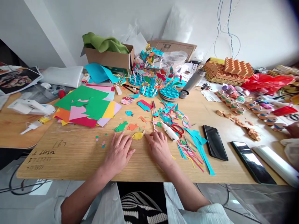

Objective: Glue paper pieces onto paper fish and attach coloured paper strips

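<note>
Lying on the wooden table (pixel 77 155) between two bare hands, a yellow paper fish (pixel 137 136) points its head toward the left hand (pixel 120 149), its long axis running sideways, its tail just beside the right hand (pixel 158 147). The left hand rests palm down, fingers loosely spread, grasping nothing visible; the right hand's fingers curl inward, and whether they pinch anything I cannot tell. Beyond lie flat green (pixel 121 126) and orange paper fish (pixel 132 127), a smooth white glue bottle (pixel 170 132) and ribbon-like paper scraps (pixel 199 145).

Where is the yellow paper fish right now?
In the head view, the yellow paper fish lies on the table between the left hand and right hand, just below the orange fish.
</note>
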Motion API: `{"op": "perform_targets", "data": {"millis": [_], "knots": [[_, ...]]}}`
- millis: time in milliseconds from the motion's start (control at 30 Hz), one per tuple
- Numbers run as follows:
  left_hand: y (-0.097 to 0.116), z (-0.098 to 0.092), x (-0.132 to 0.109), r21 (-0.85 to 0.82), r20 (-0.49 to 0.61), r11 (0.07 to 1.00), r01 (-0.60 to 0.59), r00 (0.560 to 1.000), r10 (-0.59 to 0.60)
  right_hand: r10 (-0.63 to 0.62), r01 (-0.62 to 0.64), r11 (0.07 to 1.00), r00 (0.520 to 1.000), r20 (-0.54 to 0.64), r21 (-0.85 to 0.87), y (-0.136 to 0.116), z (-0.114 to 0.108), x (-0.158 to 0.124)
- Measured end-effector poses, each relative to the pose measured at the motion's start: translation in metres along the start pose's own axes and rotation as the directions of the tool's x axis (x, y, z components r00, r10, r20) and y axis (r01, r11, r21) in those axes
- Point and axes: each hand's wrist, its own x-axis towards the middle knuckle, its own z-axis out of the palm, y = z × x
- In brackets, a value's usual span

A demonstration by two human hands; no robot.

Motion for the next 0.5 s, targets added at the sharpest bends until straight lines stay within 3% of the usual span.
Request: {"op": "perform_targets", "data": {"millis": [167,333,500], "knots": [[-0.001,0.000,-0.014,-0.012,-0.003,0.999,-0.037,0.999,0.037,0.034,-0.034,0.999,0.999,0.006,0.039,-0.008,-0.008,-0.019],[-0.007,0.009,-0.031,-0.006,-0.101,0.987,-0.163,0.982,0.162,0.075,-0.079,0.991,0.996,0.039,0.107,-0.022,-0.018,-0.041],[-0.015,0.019,-0.037,-0.039,-0.155,0.970,-0.241,0.960,0.233,0.185,-0.145,0.957,0.973,-0.141,0.252,-0.016,-0.033,-0.063]]}}
